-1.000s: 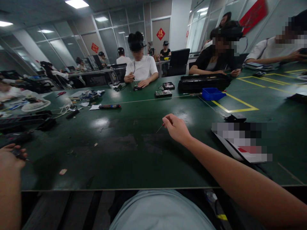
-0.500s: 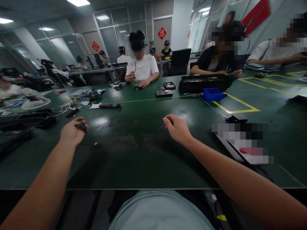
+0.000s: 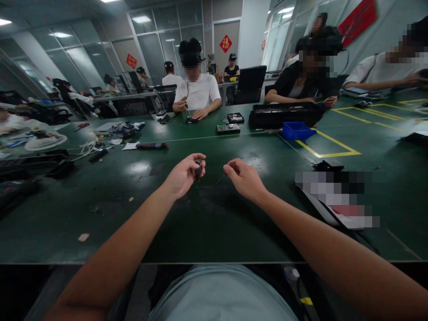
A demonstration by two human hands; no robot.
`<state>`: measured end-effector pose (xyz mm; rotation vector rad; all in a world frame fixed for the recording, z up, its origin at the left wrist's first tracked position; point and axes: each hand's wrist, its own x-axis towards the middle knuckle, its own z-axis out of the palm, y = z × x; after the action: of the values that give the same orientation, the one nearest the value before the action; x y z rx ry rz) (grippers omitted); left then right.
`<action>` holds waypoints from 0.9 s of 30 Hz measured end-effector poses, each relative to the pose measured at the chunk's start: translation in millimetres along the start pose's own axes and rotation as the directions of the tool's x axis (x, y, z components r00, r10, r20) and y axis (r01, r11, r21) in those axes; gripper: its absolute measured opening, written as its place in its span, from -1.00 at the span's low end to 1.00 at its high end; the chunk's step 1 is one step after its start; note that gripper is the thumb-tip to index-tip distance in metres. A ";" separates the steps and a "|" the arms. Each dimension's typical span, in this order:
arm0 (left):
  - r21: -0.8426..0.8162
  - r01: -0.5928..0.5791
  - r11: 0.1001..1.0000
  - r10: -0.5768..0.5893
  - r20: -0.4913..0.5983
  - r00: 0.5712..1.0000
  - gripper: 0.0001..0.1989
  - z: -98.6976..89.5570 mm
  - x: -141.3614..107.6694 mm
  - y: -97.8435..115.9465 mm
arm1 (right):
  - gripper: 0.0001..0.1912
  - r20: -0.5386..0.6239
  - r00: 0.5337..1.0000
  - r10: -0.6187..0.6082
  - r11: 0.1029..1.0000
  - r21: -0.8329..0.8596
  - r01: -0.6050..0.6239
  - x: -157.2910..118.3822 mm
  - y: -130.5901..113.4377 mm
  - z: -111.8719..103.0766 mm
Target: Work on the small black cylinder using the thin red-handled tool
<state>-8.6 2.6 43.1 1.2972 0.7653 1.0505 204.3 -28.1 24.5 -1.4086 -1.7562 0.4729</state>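
Note:
Over the middle of the green table point(image 3: 187, 232), my left hand point(image 3: 182, 177) is closed around a small dark rounded part point(image 3: 198, 169); its exact kind cannot be made out. Just to the right, my right hand point(image 3: 248, 180) grips a thin screwdriver point(image 3: 221, 179). The slim shaft points down and left, while the fingers mostly cover the handle. A short gap separates the two hands, and the part and the screwdriver do not touch.
A pen-like tool point(image 3: 152, 146) lies beyond my left hand. Hard drives point(image 3: 228, 128), a blue bin point(image 3: 297, 131) and a long black casing point(image 3: 284, 117) stand further back. Papers point(image 3: 329, 200) lie right; cables and a white fan-like part point(image 3: 46, 141) lie left. Co-workers sit opposite.
My left hand has moved right, from the table's left side to beside my right hand, carrying the dark part. My right hand has stayed almost in place with the screwdriver.

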 end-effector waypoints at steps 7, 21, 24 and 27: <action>0.654 -0.175 0.736 0.150 0.094 0.984 -0.67 18.1 -1.6 -38.5 | -0.80 -0.004 1.000 -0.022 1.000 -0.003 0.022 0.4 1.2 1.9; 0.744 -0.227 0.629 0.238 0.093 0.967 -0.59 -8.6 2.5 -50.3 | -0.77 -0.150 0.988 0.029 0.937 0.348 0.026 0.2 1.2 1.6; 0.736 -0.218 0.641 0.243 0.075 0.967 -0.62 -8.5 1.7 -50.5 | -0.79 -0.159 0.987 0.033 0.903 0.428 0.039 0.4 2.3 3.0; 0.731 -0.209 0.649 0.220 0.083 0.972 -0.61 -8.8 0.8 -51.2 | -0.81 -0.189 0.982 0.016 0.893 0.444 0.070 -0.3 2.0 2.9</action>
<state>-7.1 8.9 -8.5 2.1278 1.1349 0.9573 203.4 -27.3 21.2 -1.0584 -1.3974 0.6604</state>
